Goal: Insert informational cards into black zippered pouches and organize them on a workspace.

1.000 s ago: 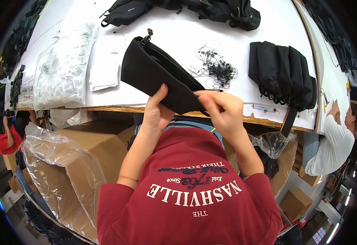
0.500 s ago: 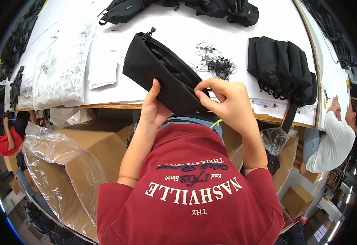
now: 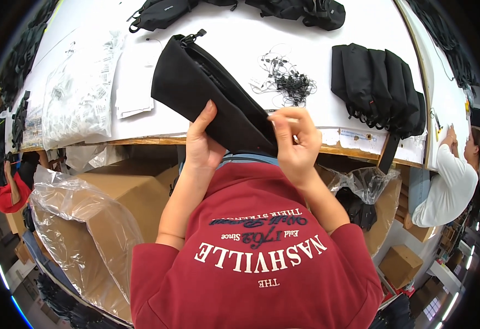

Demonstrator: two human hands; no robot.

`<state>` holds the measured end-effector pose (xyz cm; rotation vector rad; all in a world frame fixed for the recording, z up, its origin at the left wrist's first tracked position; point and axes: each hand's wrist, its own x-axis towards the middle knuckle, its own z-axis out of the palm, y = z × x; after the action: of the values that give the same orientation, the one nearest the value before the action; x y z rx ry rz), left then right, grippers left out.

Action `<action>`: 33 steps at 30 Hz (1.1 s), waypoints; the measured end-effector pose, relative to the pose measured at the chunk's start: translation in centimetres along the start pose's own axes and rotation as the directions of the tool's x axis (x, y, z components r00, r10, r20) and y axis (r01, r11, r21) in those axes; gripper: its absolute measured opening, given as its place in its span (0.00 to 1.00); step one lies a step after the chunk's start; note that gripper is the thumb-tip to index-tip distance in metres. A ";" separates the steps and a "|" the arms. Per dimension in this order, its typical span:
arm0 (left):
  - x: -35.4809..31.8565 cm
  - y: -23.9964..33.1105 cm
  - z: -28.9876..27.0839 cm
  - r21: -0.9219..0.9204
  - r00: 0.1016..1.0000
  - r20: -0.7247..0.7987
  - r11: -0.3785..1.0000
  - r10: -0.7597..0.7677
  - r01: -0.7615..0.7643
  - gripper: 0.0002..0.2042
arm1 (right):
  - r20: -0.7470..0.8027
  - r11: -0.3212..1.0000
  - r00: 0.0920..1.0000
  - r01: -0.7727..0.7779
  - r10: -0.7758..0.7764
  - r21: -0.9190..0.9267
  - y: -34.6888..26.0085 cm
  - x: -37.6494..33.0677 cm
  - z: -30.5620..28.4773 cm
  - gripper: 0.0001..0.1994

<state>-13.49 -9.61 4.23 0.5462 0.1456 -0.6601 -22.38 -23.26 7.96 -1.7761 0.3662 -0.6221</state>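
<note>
Black pouch: in the head view, the item is held off the table, above the near edge, in front of the person's torso. It is tilted: the end with the cord pull points up and to the left, toward the far side, and the other end points down and to the right. The long opening faces up and to the right and is parted.

Left hand: grasping the pouch from below at its near side. The thumb presses flat on the front panel; the other fingers pass behind the item and are largely hidden.

Right hand: positioned at the lower right end of the opening, fingers bent and thumb close to the forefinger. Whether these fingertips pinch the edge cannot be determined.

Surrounding items, left to right: a clear bag with white contents; a stack of white cards; a tangle of black strings, just beyond the right hand; and a row of black pouches, overlapping side by side. Black bags lie at the far side. Below the table, at left, a cardboard box stands beside clear plastic sheeting. A co-worker in a white top is at far right.
</note>
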 end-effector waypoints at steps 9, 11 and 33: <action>-0.1 1.0 1.7 0.330 0.968 0.016 0.916 -0.249 0.230 0.20 | 0.064 0.997 0.995 0.074 -0.074 0.001 0.4 4.2 -2.4 0.07; -0.6 0.4 1.8 0.354 0.964 0.030 0.904 -0.266 0.238 0.22 | 0.034 0.989 0.988 0.151 -0.151 -0.005 -0.1 5.6 -2.2 0.08; 7.9 0.0 0.7 0.404 0.886 0.264 0.878 -0.380 0.256 0.13 | 0.411 0.824 0.843 0.484 -0.347 -0.296 -0.5 4.0 -3.2 0.07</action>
<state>-7.28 -14.26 2.51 0.7600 -0.2188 -1.1130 -21.03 -27.83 9.93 -2.3383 -0.1737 -0.5543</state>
